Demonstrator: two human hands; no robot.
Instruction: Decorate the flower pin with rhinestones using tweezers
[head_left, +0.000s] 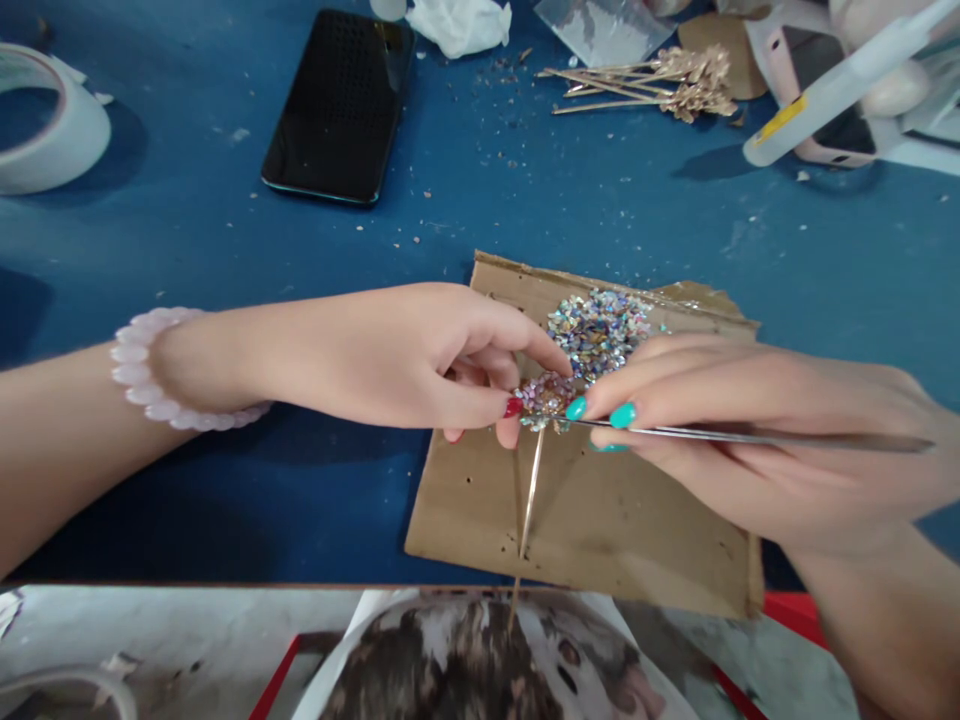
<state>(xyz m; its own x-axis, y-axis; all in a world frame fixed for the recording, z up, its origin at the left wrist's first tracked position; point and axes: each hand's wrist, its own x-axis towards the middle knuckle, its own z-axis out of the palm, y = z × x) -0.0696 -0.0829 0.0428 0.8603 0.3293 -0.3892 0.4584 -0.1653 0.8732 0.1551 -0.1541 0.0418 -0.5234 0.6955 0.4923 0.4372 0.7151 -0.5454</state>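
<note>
My left hand point(405, 350), with a pale bead bracelet point(135, 365) at the wrist, grips the head of a hairpin point(531, 490) between thumb and fingers. Its flower-shaped head carries purple and greenish stones around a pearly centre, and its gold shank points down toward me. Closed around slim metal tweezers point(750, 437), my right hand point(757, 400) holds their tips at the flower. Whether the tips pinch a stone is too small to tell. Just behind both hands, a heap of shiny shell-like chips point(600, 325) lies on a cardboard sheet point(630, 520).
A black phone point(341, 105) lies on the blue table point(225, 240). Several gold hairpins point(652, 85) are at the back, near a plastic bag point(604, 30). A white tape roll point(56, 125) sits far left. A white pen-like tube point(840, 85) juts in at upper right.
</note>
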